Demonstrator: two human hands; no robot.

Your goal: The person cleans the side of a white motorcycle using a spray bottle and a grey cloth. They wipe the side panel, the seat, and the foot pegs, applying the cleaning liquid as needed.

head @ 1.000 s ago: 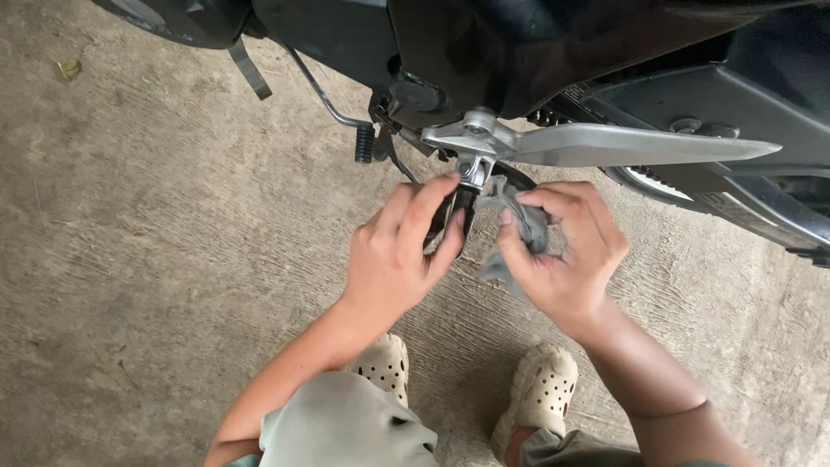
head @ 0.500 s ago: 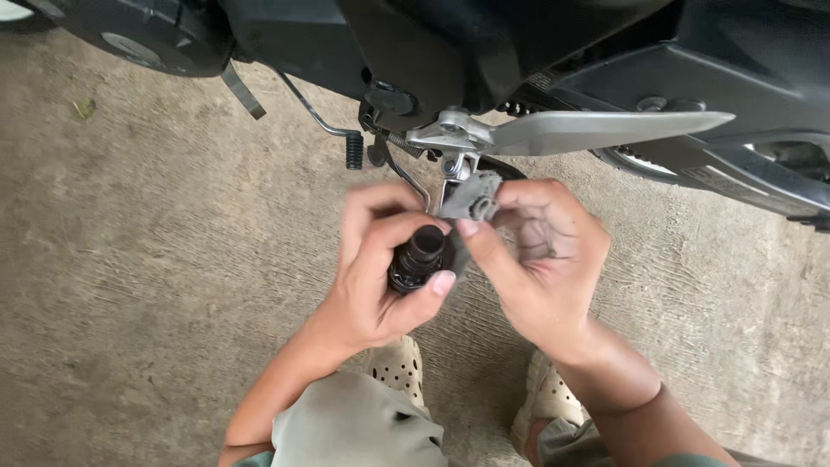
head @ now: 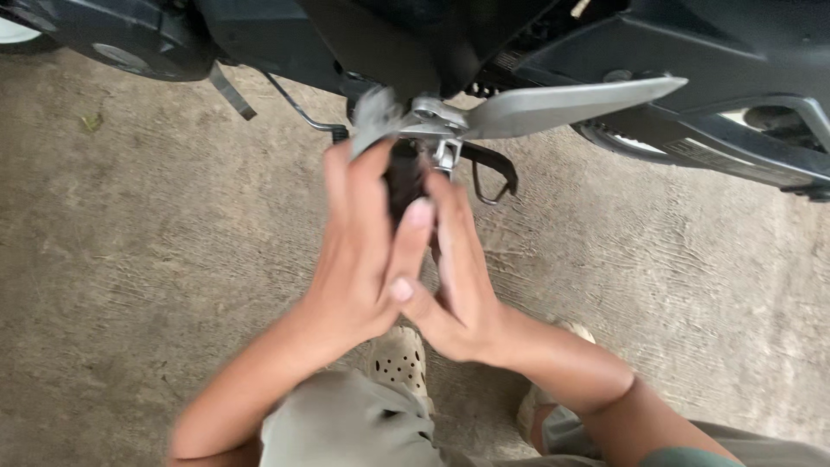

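Two hands working at a motorcycle's footrest bracket, seen from above over a concrete floor.

Concrete floor (head: 130, 259) is filling most of the view, rough and grey. Dark motorcycle body (head: 363, 35) is running along the top edge, with a flat silver metal plate (head: 571, 104) jutting to the right from a silver bracket (head: 432, 117). Below the bracket a black bent lever (head: 493, 169) is hanging. Left hand (head: 363, 251) and right hand (head: 458, 277) are pressing together just under the bracket, fingers narrow and cupping a small black cylindrical part (head: 403, 177) between them; the part is sitting right up against the bracket. Blur is hiding whether it is attached. A pale perforated clog (head: 399, 359) is showing beneath the wrists, on the floor.
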